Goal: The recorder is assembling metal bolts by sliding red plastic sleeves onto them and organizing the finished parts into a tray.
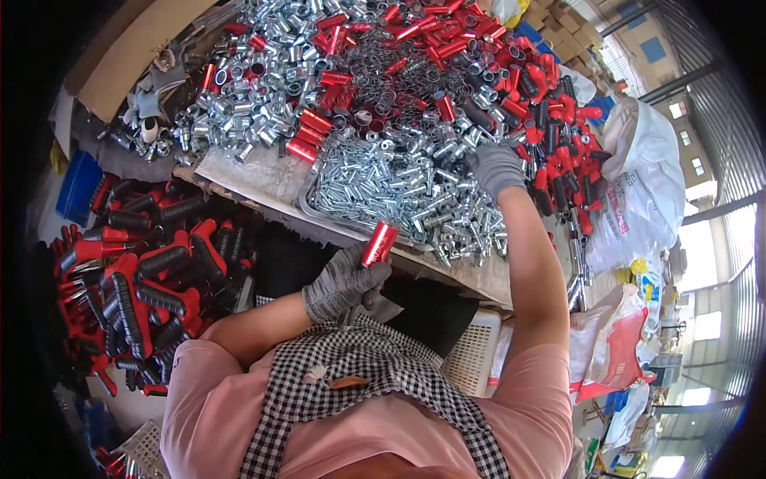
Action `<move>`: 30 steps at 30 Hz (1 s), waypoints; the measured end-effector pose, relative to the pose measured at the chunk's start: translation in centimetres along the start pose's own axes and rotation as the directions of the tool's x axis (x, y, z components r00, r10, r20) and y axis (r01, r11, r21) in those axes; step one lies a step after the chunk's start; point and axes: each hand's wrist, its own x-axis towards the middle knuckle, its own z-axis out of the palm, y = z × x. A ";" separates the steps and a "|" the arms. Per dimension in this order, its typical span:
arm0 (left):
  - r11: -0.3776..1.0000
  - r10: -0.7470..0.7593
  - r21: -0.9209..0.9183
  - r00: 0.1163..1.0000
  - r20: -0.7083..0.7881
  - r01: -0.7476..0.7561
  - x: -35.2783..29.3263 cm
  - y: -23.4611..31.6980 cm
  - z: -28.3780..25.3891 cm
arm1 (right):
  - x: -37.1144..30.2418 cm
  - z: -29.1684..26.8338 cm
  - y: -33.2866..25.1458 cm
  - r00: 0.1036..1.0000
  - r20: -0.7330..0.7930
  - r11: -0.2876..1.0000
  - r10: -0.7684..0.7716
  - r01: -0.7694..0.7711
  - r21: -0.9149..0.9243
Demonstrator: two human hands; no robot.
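My left hand [345, 281], in a grey knit glove, is closed round a shiny red metal sleeve [380, 243], held upright in front of my apron. Farther out to the right, my gloved right hand [496, 169] reaches into the edge of a heap of small silver metal fittings [447, 180]. Its fingertips are partly lost among the parts, so what they grip, if anything, cannot be made out. Between the two hands lies a shallow tray [311, 209] heaped with silver screws [359, 180].
Silver collars [263, 104], dark springs [391, 72] and red sleeves [431, 28] pile up at the back of the bench. Red-and-black handled tools [558, 152] lie at right; more handles [152, 271] fill the lower left. A white sack [646, 176] stands at the right edge.
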 end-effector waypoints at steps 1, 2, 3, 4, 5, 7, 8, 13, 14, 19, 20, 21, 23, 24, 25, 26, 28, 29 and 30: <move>1.000 0.021 -0.019 1.000 0.009 -0.021 -0.2 -0.1 -0.2 | -0.4 -0.1 0.6 1.000 0.010 0.998 0.006 -0.007 0.055; 0.999 0.040 -0.036 0.999 0.019 -0.039 -0.3 -0.1 -0.3 | -0.6 0.6 1.9 1.000 0.007 0.998 0.011 -0.012 0.059; 0.999 0.040 -0.032 0.999 0.025 -0.039 -0.2 -0.2 -0.4 | -1.0 1.5 3.2 0.971 -0.226 0.994 -0.080 0.096 0.058; 0.999 0.036 -0.012 0.999 0.002 -0.036 -0.1 -0.3 -0.5 | -1.3 2.6 4.2 0.880 -0.446 0.980 -0.164 0.197 0.030; 0.999 0.035 0.006 0.999 -0.024 -0.035 0.1 -0.4 -0.6 | -2.3 -1.3 3.3 0.952 -0.231 0.979 -0.202 0.192 -0.065; 0.999 0.035 0.002 0.999 -0.036 -0.035 0.5 -0.6 -0.8 | -0.8 1.3 6.0 0.930 -0.368 0.981 -0.003 0.075 0.181; 0.999 0.033 -0.002 0.998 -0.049 -0.033 0.6 -0.6 -0.8 | -1.6 0.8 5.9 0.909 -0.405 0.920 0.095 0.076 0.385; 0.999 0.044 0.023 0.999 -0.026 -0.044 1.5 0.1 0.0 | -0.8 4.6 5.5 0.945 -0.291 0.855 0.148 0.025 0.518; 0.998 0.052 0.042 0.997 -0.055 -0.049 1.4 0.0 -0.1 | -1.1 4.4 4.5 0.938 -0.301 0.839 0.172 0.021 0.544; 0.996 0.057 0.075 0.995 -0.077 -0.051 1.8 -0.5 -0.6 | -1.2 6.4 3.6 0.881 -0.430 0.943 0.198 -0.052 0.328; 0.996 0.061 0.074 0.994 -0.087 -0.054 1.8 -0.8 -0.7 | -1.2 6.1 3.4 0.869 -0.455 0.940 0.195 -0.034 0.339; 0.996 0.064 0.073 0.993 -0.096 -0.057 1.7 -0.9 -0.8 | -1.3 5.7 3.2 0.899 -0.379 0.937 0.219 -0.086 0.339; 0.995 0.062 0.079 0.992 -0.111 -0.054 1.6 -0.8 -0.6 | -1.0 5.5 3.8 0.915 -0.268 0.888 0.301 -0.166 0.430; 0.995 0.061 0.082 0.991 -0.121 -0.051 1.7 -0.7 -0.5 | -0.8 5.5 4.2 0.917 -0.148 0.826 0.371 -0.253 0.504; 0.995 0.059 0.088 0.991 -0.117 -0.049 2.0 -0.6 -0.2 | -0.3 6.7 4.5 0.914 -0.306 0.911 0.267 -0.135 0.391; 0.996 0.059 0.080 0.991 -0.116 -0.050 2.0 -0.6 -0.1 | -0.5 6.6 3.6 0.887 -0.441 0.967 0.135 -0.020 0.255; 0.996 0.053 0.076 0.992 -0.116 -0.045 1.8 -0.6 -0.1 | -0.8 5.9 3.1 0.934 -0.296 0.947 0.201 -0.108 0.304; 0.993 0.065 0.102 0.993 -0.096 -0.055 1.8 -0.4 0.0 | -0.9 5.2 3.2 0.941 -0.230 0.928 0.248 -0.163 0.335; 0.990 0.072 0.129 0.994 -0.080 -0.062 1.7 -0.3 0.2 | -1.2 4.3 3.1 0.944 -0.158 0.905 0.290 -0.217 0.365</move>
